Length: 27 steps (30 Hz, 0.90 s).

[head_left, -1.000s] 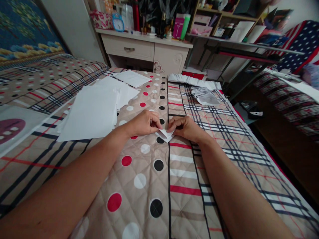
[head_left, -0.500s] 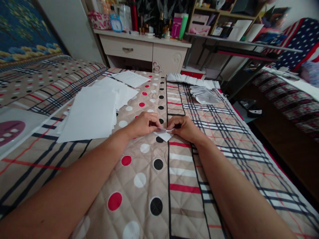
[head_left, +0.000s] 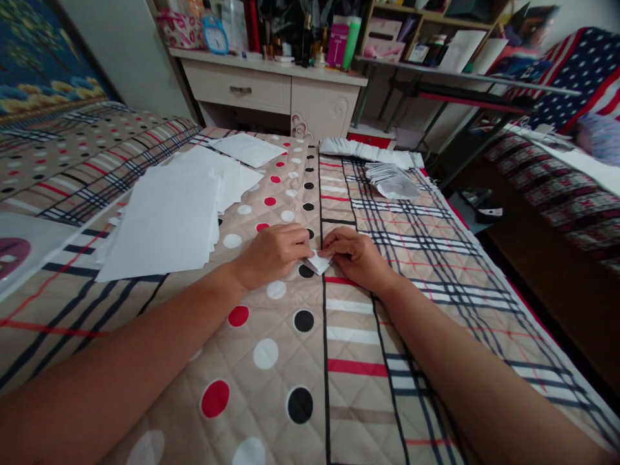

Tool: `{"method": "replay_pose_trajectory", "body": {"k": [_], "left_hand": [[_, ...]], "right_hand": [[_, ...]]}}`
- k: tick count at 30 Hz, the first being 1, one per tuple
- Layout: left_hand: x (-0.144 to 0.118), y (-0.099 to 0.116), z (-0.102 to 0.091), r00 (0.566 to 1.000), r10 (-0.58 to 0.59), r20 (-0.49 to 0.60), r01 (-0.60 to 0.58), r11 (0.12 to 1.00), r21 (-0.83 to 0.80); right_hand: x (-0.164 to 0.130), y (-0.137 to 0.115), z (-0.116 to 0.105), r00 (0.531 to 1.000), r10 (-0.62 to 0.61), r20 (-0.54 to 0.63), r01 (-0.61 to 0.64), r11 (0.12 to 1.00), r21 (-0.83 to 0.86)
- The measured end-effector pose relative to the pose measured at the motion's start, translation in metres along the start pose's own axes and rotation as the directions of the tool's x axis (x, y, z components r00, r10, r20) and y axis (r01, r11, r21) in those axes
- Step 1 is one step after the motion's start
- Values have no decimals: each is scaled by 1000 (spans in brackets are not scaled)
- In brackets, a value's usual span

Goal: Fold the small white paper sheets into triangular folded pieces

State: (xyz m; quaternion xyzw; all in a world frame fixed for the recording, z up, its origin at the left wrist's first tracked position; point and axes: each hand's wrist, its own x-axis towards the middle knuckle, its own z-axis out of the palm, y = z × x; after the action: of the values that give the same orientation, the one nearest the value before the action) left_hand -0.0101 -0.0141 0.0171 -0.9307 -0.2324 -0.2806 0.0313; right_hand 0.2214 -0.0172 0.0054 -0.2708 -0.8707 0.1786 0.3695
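Here, left hand (head_left: 271, 253) and right hand (head_left: 356, 256) pinch a small folded white paper piece (head_left: 317, 263) on the quilted bedspread (head_left: 310, 361); firm, aligned creasing seems best.

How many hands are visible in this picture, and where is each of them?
2. The left hand and the right hand meet at mid-bed, both pinching a small folded paper on the quilt.

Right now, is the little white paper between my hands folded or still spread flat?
Folded. The small paper piece shows layered flaps and a pointed corner, pinched between the left hand and right hand on the quilt.
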Motion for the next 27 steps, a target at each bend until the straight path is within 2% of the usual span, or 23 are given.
{"method": "replay_pose_trajectory", "body": {"k": [6,10,27], "left_hand": [[1,1,-1,1000,17,-10,-17,1000,-4],[0,1,-2,1000,17,22,-17,1000,-7],[4,3,-6,991,117,60,-119,992,31]], "right_hand": [[0,-1,-1,1000,2,17,-2,1000,-8],[0,-1,0,1000,9,12,-9,1000,-4],[2,-5,0,997,-83,-5,83,995,-58]]}}
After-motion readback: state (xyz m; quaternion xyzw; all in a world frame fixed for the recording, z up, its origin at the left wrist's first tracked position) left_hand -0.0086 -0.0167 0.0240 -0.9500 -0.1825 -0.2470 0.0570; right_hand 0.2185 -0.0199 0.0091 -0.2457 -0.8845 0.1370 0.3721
